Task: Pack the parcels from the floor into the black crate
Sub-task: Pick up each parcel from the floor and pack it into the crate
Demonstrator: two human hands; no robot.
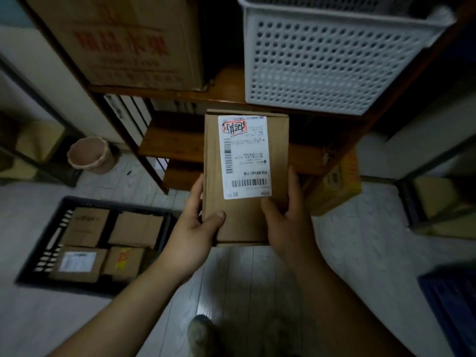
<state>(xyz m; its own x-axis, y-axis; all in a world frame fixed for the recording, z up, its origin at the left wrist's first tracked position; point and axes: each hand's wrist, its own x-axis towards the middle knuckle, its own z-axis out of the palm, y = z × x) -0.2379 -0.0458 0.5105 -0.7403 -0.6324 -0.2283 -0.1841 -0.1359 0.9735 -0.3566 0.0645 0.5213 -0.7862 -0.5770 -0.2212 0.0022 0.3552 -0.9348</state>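
Since the parcel (277, 155) is held in the air only at its near end, with most of its length projecting away from the person, a slip is judged the main risk; the left hand (195, 228) is curled round the near left edge with the thumb pressed on the top face, and the right hand (288, 222) is wrapped round the near right edge in the same way; the fingers beneath are hidden; were one grip released early, the far end could be expected to drop. The black crate (33, 253) is set on the floor to the lower left, well apart from the parcel, and its bottom is seen to be nearly covered by four packed parcels (136, 229); no flat free space can be made out, so the new one may have to be laid on top, where it could tilt or slide if set across uneven heights. The far end is seen in front of the wooden shelf (170, 145); whether it is close enough to be knocked cannot be told. The parcel is a flat brown cardboard box, longer than wide; a white shipping label (244, 155) with barcodes and a red-marked patch is borne on its top face; no crushing or tear is seen.
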